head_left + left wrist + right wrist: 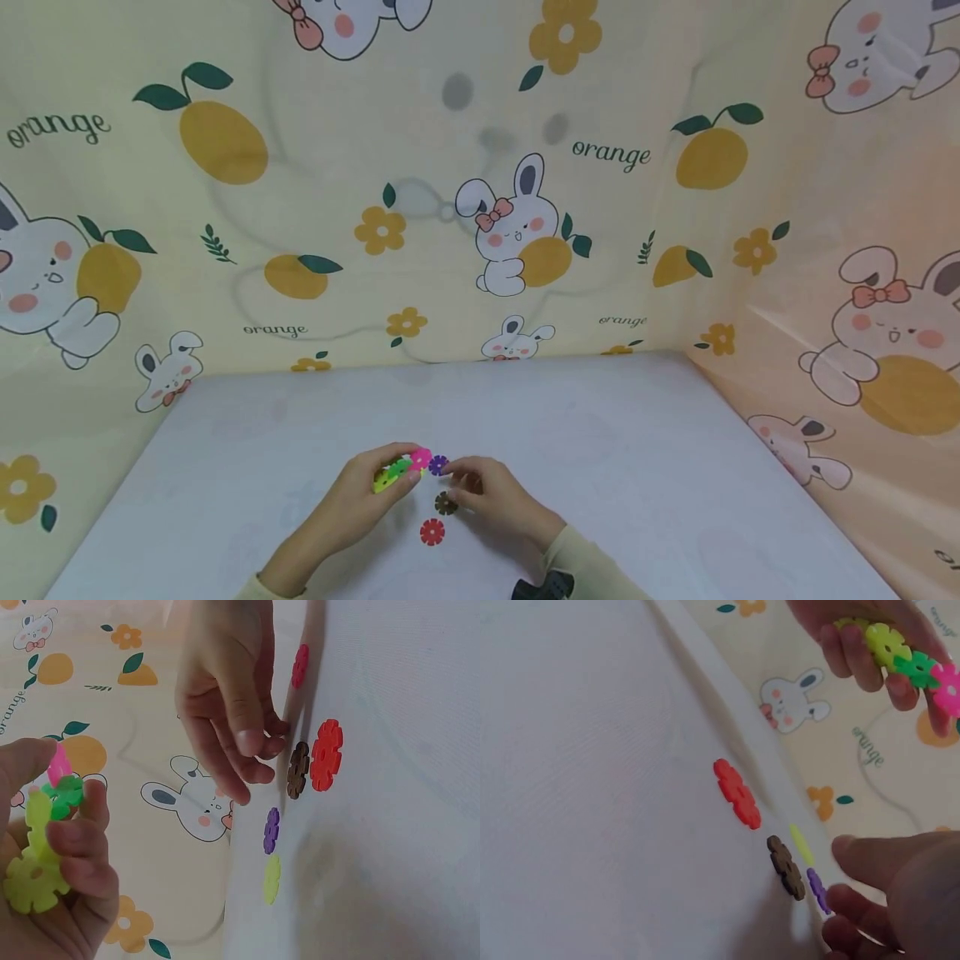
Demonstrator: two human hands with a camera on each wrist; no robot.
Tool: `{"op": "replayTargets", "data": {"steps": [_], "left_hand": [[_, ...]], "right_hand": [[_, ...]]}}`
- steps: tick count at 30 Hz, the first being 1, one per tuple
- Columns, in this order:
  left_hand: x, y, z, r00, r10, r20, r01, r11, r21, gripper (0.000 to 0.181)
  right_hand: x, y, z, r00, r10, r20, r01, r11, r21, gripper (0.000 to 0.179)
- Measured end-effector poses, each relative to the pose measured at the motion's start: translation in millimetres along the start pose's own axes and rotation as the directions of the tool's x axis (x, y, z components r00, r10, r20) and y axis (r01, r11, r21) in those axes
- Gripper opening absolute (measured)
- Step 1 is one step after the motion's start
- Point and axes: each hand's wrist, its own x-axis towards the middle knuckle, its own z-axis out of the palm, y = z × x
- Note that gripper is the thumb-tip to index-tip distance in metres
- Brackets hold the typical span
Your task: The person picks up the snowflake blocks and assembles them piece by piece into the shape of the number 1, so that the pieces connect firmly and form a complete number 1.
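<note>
My left hand holds a chain of joined flower-shaped notched plastic discs between thumb and fingers. A pink disc ends the chain, followed by a green disc and yellow discs within the palm. My right hand hovers low over the table, thumb and fingers apart and loosely bent, with nothing between them. Close to its fingertips lie a purple disc and a brown disc. Nearer to me is a red disc.
A loose yellow disc lies beside the purple one. Beyond the right hand, a pinkish-red disc shows in the left wrist view. The white tabletop meets a printed rabbit-and-orange curtain at the back and sides.
</note>
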Motion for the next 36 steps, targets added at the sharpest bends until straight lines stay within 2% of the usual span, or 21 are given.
{"op": "replayTargets", "data": {"steps": [7,13,18,26,36], "left_hand": [[0.3,1.3,0.3,1.000,-0.025,-0.007,0.025,1.000,0.012,0.032],[-0.6,1.7,1.7,0.999,-0.033,-0.013,0.033,0.999,0.018,0.031],[-0.6,1.0,3.0,0.999,-0.043,-0.017,0.043,0.999,0.020,0.030],[0.1,-0.7,3.1,0.999,-0.042,-0.004,0.042,0.999,0.022,0.033],[0.9,-1.4,2.3,0.999,-0.043,0.011,0.043,0.999,0.012,0.032]], "right_hand": [[-3.2,1.3,3.4,0.999,-0.040,-0.011,0.038,0.990,-0.138,0.032],[-3.8,0.2,3.5,0.999,-0.034,0.006,0.034,0.983,-0.183,0.032],[-3.6,-0.4,3.1,1.000,-0.031,0.007,0.031,0.978,-0.208,0.024],[-3.6,-0.5,2.0,0.999,-0.046,0.022,0.050,0.975,-0.215,0.020],[-0.5,-2.1,2.0,0.997,-0.050,0.061,0.055,0.996,-0.068,0.009]]}}
